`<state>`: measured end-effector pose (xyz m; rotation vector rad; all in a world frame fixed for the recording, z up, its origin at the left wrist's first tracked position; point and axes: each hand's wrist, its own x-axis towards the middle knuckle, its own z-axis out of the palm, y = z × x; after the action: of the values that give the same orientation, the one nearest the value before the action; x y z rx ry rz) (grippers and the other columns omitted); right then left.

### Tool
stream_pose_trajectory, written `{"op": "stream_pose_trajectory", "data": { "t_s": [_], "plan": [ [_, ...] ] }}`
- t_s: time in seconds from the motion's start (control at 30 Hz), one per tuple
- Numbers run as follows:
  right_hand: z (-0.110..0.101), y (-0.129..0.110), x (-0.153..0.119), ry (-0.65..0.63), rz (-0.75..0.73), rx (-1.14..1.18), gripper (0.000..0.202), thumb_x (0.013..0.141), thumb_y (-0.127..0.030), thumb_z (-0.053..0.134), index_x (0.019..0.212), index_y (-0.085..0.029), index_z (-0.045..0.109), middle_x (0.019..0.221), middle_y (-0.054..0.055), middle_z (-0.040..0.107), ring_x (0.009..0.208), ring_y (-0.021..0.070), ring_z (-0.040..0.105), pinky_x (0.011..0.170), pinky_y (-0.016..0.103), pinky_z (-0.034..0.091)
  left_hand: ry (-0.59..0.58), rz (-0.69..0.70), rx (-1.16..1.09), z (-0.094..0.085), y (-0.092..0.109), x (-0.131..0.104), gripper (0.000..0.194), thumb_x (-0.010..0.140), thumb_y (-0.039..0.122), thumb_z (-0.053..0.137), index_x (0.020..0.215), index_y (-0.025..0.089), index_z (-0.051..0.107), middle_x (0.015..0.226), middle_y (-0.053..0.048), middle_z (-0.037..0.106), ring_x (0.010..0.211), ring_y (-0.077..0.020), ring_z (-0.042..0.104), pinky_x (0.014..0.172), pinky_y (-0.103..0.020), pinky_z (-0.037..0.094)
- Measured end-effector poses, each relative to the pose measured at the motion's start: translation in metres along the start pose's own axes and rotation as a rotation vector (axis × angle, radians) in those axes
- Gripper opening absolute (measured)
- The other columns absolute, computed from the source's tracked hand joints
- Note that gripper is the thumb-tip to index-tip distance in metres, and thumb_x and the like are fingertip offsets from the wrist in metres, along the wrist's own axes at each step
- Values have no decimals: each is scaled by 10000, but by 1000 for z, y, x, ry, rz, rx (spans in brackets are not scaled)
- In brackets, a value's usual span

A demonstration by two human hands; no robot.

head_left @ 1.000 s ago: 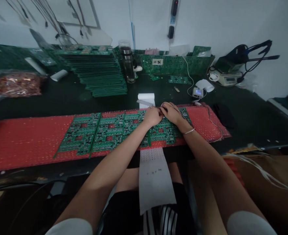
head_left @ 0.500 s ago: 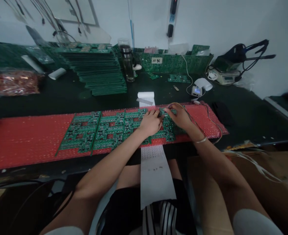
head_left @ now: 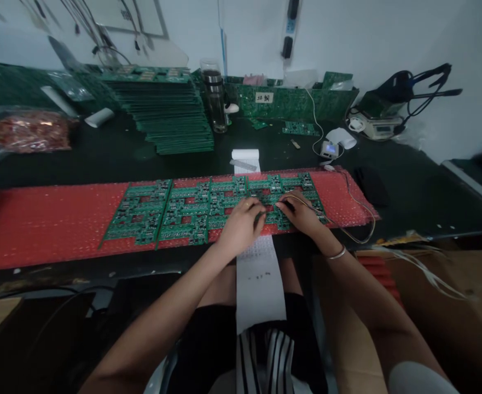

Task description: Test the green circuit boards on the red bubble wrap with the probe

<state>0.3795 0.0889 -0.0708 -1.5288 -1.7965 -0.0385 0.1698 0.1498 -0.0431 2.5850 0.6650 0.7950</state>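
Observation:
Green circuit boards point(head_left: 185, 208) lie in a row on red bubble wrap point(head_left: 52, 219). My left hand point(head_left: 243, 221) rests over the boards right of the middle, its fingers bent together; what they pinch, if anything, is too small to make out. Close to its right, my right hand point(head_left: 300, 213) has thumb and fingers closed on a thin cable point(head_left: 343, 230), which runs off to the right over the wrap. The fingertips of both hands are a short way apart, above the same board. A bracelet circles the right wrist.
Behind stand a tall stack of boards point(head_left: 175, 115), a glass bottle point(head_left: 216, 106) and a paper roll point(head_left: 245, 155). A small device with a lit screen point(head_left: 329, 149), a black phone-like object point(head_left: 370, 186) and a scale point(head_left: 378, 128) are on the right. A bag of reddish parts point(head_left: 29, 131) lies left.
Both hands have moved nearer the front edge, over a lower part of the boards. My left hand's fingers are more drawn together. The view has shifted slightly.

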Motion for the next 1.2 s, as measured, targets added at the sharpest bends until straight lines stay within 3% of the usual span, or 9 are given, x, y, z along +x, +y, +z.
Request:
{"op": "stream_pose_trajectory", "data": {
  "t_s": [0.07, 0.17, 0.27, 0.37, 0.6, 0.83, 0.97, 1.1, 1.2],
  "plan": [
    [1, -1, -1, -1, -5, -28, 257, 987, -443, 497, 877, -250, 627, 893, 60, 688, 906, 223, 627, 912, 399, 491, -45, -23, -94, -4, 17, -28, 135, 942, 174, 509, 917, 180, 642, 985, -61, 612, 957, -207, 601, 868, -372, 528],
    [4, -1, -1, 14, 12, -56, 257, 977, -452, 518, 885, -245, 639, 896, 61, 689, 927, 227, 622, 944, 405, 480, -143, -33, -145, 0, 36, -60, 52, 905, 176, 596, 920, 194, 642, 957, -40, 609, 918, -196, 606, 838, -354, 541],
    [4, 0, -2, 11, 26, -38, 240, 974, -435, 528, 897, -238, 642, 915, 68, 687, 946, 230, 613, 956, 407, 475, -141, -21, -114, 13, 42, -76, 133, 843, 187, 702, 965, 189, 651, 969, -46, 615, 946, -216, 599, 846, -363, 551],
    [2, -1, -2, -2, 40, -13, 230, 967, -432, 542, 888, -240, 642, 917, 71, 687, 948, 235, 610, 948, 411, 477, -90, 9, -32, 25, 42, -80, 112, 849, 173, 694, 955, 182, 657, 955, -59, 619, 937, -232, 590, 833, -379, 553],
    [1, -1, -1, -15, 55, -7, 256, 974, -450, 519, 869, -248, 638, 911, 70, 691, 947, 236, 618, 950, 413, 472, -9, -19, -51, 31, 44, -80, 81, 912, 158, 598, 919, 206, 663, 920, -47, 628, 898, -205, 586, 821, -357, 543],
    [1, -2, -2, 13, 33, 0, 259, 975, -442, 522, 859, -239, 632, 888, 70, 684, 925, 229, 617, 932, 402, 474, -9, -83, -140, 31, 49, -78, 123, 887, 106, 587, 843, 207, 641, 883, -32, 631, 889, -198, 582, 833, -357, 524],
    [2, -2, -2, 9, 51, -7, 253, 975, -443, 521, 870, -243, 635, 909, 67, 685, 944, 229, 614, 954, 406, 465, -51, -112, -240, 20, 52, -74, 132, 882, 99, 589, 829, 212, 631, 883, -22, 626, 887, -187, 594, 836, -348, 514],
    [4, 0, -3, 0, 53, -1, 252, 975, -444, 517, 895, -242, 644, 929, 75, 684, 970, 236, 609, 958, 411, 464, -90, -144, -302, 6, 48, -46, 112, 886, 122, 597, 848, 214, 648, 938, -26, 630, 936, -183, 602, 869, -347, 511],
    [5, 2, -3, 9, 45, 0, 254, 979, -437, 502, 900, -241, 644, 925, 82, 681, 962, 242, 608, 947, 421, 471, -114, -149, -235, 8, 39, -14, 113, 873, 120, 615, 835, 203, 682, 980, -41, 636, 980, -202, 594, 927, -382, 501]
  ]
}}
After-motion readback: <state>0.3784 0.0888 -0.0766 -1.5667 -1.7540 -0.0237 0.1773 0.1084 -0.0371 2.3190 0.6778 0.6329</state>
